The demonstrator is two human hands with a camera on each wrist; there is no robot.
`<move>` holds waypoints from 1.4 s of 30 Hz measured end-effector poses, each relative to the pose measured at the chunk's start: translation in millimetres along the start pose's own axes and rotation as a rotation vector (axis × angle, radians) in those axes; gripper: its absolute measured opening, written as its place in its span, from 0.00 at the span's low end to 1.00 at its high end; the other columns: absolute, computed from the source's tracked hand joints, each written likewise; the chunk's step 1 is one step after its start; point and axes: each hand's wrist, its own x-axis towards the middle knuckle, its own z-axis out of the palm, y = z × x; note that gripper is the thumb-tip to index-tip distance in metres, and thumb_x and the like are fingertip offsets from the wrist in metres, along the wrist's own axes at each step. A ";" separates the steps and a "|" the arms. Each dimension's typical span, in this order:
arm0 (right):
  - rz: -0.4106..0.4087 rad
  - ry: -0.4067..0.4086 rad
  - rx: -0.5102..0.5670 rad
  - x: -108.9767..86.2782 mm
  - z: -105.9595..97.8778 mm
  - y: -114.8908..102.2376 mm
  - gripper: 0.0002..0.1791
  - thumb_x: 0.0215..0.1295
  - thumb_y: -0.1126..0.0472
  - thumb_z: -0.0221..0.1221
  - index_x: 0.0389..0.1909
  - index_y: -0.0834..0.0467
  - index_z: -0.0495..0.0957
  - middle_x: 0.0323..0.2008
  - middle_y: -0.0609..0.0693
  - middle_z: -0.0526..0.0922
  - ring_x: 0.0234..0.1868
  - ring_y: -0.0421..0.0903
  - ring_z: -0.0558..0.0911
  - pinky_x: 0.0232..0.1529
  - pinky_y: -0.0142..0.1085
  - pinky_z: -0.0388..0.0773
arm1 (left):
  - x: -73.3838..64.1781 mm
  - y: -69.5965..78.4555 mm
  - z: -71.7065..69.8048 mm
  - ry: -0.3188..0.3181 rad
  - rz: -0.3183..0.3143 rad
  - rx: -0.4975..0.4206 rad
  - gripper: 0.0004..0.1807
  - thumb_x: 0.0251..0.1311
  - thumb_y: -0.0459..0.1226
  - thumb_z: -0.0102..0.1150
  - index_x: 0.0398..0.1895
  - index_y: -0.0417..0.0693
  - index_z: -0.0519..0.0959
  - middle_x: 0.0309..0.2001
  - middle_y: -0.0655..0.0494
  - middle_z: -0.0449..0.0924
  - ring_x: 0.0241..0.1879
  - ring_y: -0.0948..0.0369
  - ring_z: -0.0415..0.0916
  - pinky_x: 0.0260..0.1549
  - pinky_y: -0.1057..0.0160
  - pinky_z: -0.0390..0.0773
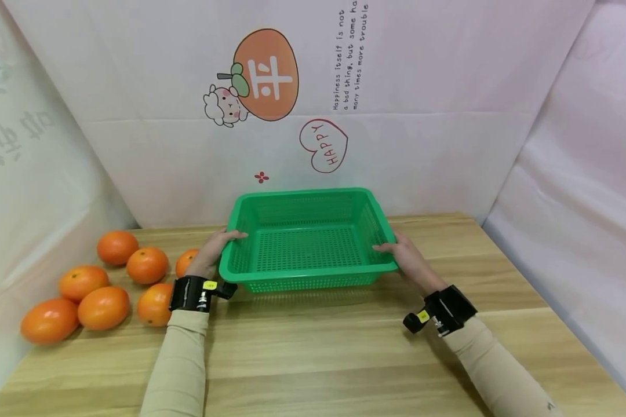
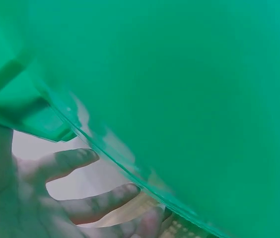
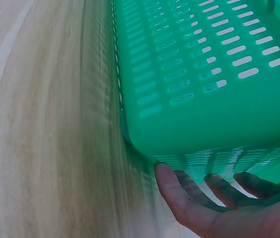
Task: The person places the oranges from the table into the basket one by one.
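Probably the basket point(image 1: 310, 249) between left hand point(image 1: 214, 249) and right hand point(image 1: 410, 256) is light, slightly bendy; both, partly curled, grip its end rims point(image 1: 382, 215), sensible holding places.

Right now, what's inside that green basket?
Only thumbs of the left hand and right hand reach into the green basket; its slotted floor shows bare. The near wall's inner face is hidden by the rim.

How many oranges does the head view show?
7, left of the basket: two oranges at back, three front left, two partly behind the left hand and wrist strap. More may be hidden there.
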 end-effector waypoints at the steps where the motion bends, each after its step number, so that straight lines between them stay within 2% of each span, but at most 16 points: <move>1: 0.003 0.001 0.000 0.5 0.5 0.0 0.39 0.77 0.62 0.51 0.85 0.60 0.48 0.77 0.68 0.65 0.74 0.63 0.72 0.69 0.43 0.77 | -0.1 -0.1 -0.1 0.000 0.002 -0.007 0.42 0.79 0.44 0.48 0.87 0.51 0.40 0.77 0.34 0.60 0.67 0.47 0.74 0.58 0.54 0.84; 6: 0.004 0.008 -0.005 1.2 1.7 -0.9 0.39 0.77 0.62 0.52 0.84 0.62 0.48 0.76 0.69 0.66 0.72 0.62 0.74 0.63 0.37 0.80 | 1.0 -0.6 -0.9 0.002 0.005 -0.037 0.42 0.79 0.45 0.48 0.87 0.52 0.39 0.79 0.34 0.57 0.70 0.44 0.72 0.60 0.52 0.83; 11: 0.008 0.000 -0.010 -1.2 2.2 -2.7 0.40 0.78 0.62 0.51 0.85 0.60 0.46 0.77 0.68 0.65 0.74 0.64 0.72 0.71 0.47 0.76 | 1.5 0.5 -0.9 0.008 -0.007 -0.086 0.42 0.80 0.46 0.50 0.87 0.53 0.41 0.80 0.36 0.56 0.72 0.45 0.70 0.64 0.50 0.80; 16: 0.000 -0.026 -0.003 -4.8 -0.2 -1.5 0.39 0.81 0.60 0.49 0.85 0.61 0.45 0.78 0.68 0.63 0.76 0.64 0.68 0.76 0.55 0.69 | -0.4 3.3 1.4 0.059 -0.001 -0.036 0.41 0.79 0.45 0.54 0.87 0.56 0.47 0.78 0.37 0.61 0.69 0.47 0.74 0.61 0.51 0.83; 21: 0.000 -0.040 -0.001 -4.9 -2.0 -0.2 0.39 0.81 0.59 0.49 0.85 0.60 0.44 0.79 0.67 0.62 0.78 0.64 0.66 0.77 0.58 0.65 | -5.5 10.6 2.3 0.058 0.016 0.012 0.39 0.81 0.45 0.50 0.87 0.55 0.47 0.79 0.38 0.61 0.71 0.46 0.71 0.60 0.52 0.83; 27: -0.010 -0.055 -0.004 -1.7 -3.0 -0.5 0.39 0.80 0.60 0.49 0.85 0.60 0.44 0.79 0.66 0.61 0.78 0.64 0.66 0.79 0.58 0.62 | -13.1 21.7 1.1 0.097 0.026 -0.004 0.36 0.82 0.48 0.48 0.85 0.46 0.52 0.74 0.41 0.68 0.60 0.58 0.82 0.56 0.58 0.85; 32: -0.006 -0.054 -0.015 -0.9 -3.1 -0.7 0.37 0.81 0.60 0.49 0.85 0.61 0.47 0.78 0.67 0.64 0.77 0.63 0.68 0.76 0.55 0.67 | -15.9 24.3 -3.4 0.092 0.062 0.035 0.35 0.83 0.48 0.45 0.83 0.40 0.55 0.67 0.46 0.74 0.54 0.65 0.83 0.52 0.64 0.85; 34: -0.007 -0.051 -0.019 -0.9 -3.0 -0.3 0.37 0.81 0.59 0.49 0.84 0.61 0.48 0.77 0.67 0.64 0.76 0.63 0.69 0.76 0.55 0.68 | -17.5 24.1 -7.2 0.089 0.081 0.069 0.33 0.83 0.48 0.43 0.82 0.38 0.58 0.69 0.45 0.73 0.57 0.63 0.81 0.52 0.66 0.84; 36: -0.012 -0.049 -0.029 -1.0 -2.4 0.4 0.37 0.81 0.59 0.49 0.84 0.61 0.48 0.77 0.67 0.65 0.76 0.63 0.69 0.75 0.54 0.69 | -20.9 24.5 -12.5 0.086 0.097 0.105 0.33 0.84 0.48 0.40 0.82 0.38 0.57 0.73 0.41 0.69 0.64 0.57 0.78 0.54 0.67 0.82; 40: -0.022 -0.051 -0.046 -2.2 -1.2 -0.1 0.37 0.81 0.58 0.49 0.85 0.60 0.48 0.76 0.67 0.67 0.75 0.63 0.71 0.74 0.53 0.71 | -32.6 29.8 -25.4 0.072 0.118 0.107 0.35 0.85 0.50 0.35 0.85 0.40 0.50 0.82 0.36 0.56 0.77 0.46 0.65 0.66 0.64 0.77; 42: -0.024 -0.051 -0.049 -2.6 -1.1 -0.2 0.37 0.81 0.58 0.49 0.85 0.60 0.48 0.76 0.67 0.67 0.75 0.63 0.72 0.74 0.53 0.72 | -39.4 33.8 -30.8 0.069 0.122 0.095 0.37 0.85 0.52 0.36 0.86 0.42 0.47 0.83 0.35 0.53 0.77 0.47 0.65 0.71 0.61 0.74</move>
